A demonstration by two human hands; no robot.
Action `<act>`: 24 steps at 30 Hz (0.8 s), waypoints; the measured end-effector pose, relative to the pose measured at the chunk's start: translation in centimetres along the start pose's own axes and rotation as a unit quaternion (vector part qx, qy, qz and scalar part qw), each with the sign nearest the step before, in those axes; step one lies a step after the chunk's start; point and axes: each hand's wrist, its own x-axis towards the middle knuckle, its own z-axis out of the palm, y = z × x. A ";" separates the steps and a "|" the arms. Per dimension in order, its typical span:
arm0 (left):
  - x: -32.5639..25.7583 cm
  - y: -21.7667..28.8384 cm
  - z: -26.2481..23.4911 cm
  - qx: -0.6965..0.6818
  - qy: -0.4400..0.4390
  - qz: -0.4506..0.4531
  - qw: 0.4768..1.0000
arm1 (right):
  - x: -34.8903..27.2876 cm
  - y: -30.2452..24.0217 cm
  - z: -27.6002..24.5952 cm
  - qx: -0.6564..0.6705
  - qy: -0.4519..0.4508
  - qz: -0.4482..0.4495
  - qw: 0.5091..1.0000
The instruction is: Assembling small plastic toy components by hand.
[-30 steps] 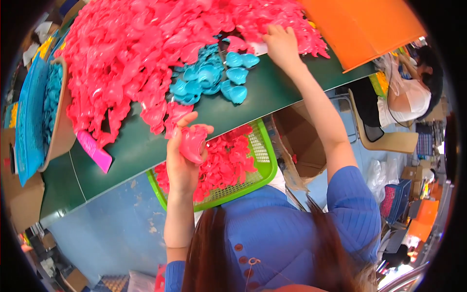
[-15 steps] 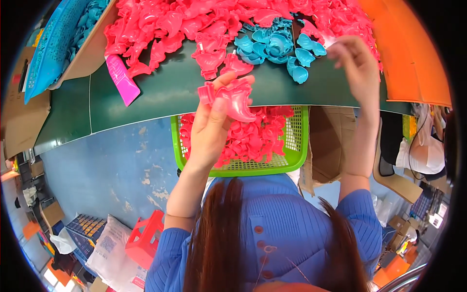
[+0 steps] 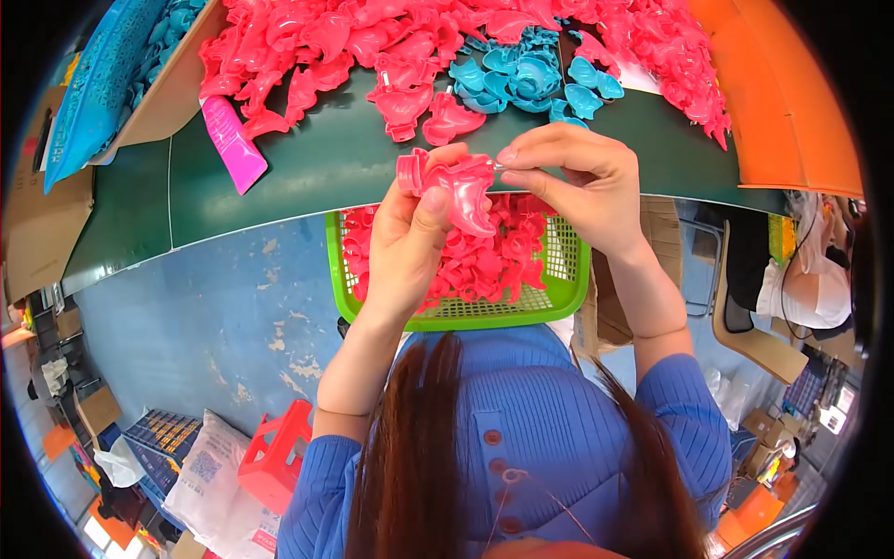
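Observation:
My left hand (image 3: pixel 407 242) grips a pink bird-shaped plastic part (image 3: pixel 456 186) above the green mesh basket (image 3: pixel 554 298). My right hand (image 3: pixel 577 182) pinches the same part at its right end, with a small clear piece at the fingertips. The basket sits in my lap under the table edge and holds several more pink parts (image 3: pixel 484 265). On the dark green table (image 3: pixel 317 172) lies a big heap of pink parts (image 3: pixel 372 42) and a smaller cluster of blue parts (image 3: pixel 531 74).
A pink flat wrapper (image 3: pixel 231 142) lies on the table at left. A cardboard tray with blue parts (image 3: pixel 140 65) stands far left, an orange board (image 3: pixel 787 102) at right. A red stool (image 3: pixel 275 456) and bags sit on the blue floor.
My right hand came down from the pile on the table and met my left hand at the pink part. The view shifted so the table sits higher in frame.

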 end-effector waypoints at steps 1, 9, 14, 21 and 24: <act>0.0 0.0 0.0 0.003 0.003 0.005 1.000 | 0.0 -0.1 0.0 -0.012 -0.008 -0.010 1.000; -0.1 0.0 0.0 0.032 0.004 0.007 0.999 | -0.2 -1.1 0.2 0.098 0.009 0.134 0.986; -0.2 0.0 0.4 0.022 0.020 0.031 0.999 | -0.4 -0.8 0.3 0.036 -0.005 0.092 0.995; -0.3 0.2 -0.3 0.039 -0.010 -0.018 0.999 | -0.6 -0.5 0.8 0.033 0.019 0.081 0.996; -0.9 -0.5 0.0 0.092 0.044 0.054 0.993 | -1.3 -0.2 1.3 -0.101 0.018 -0.069 0.992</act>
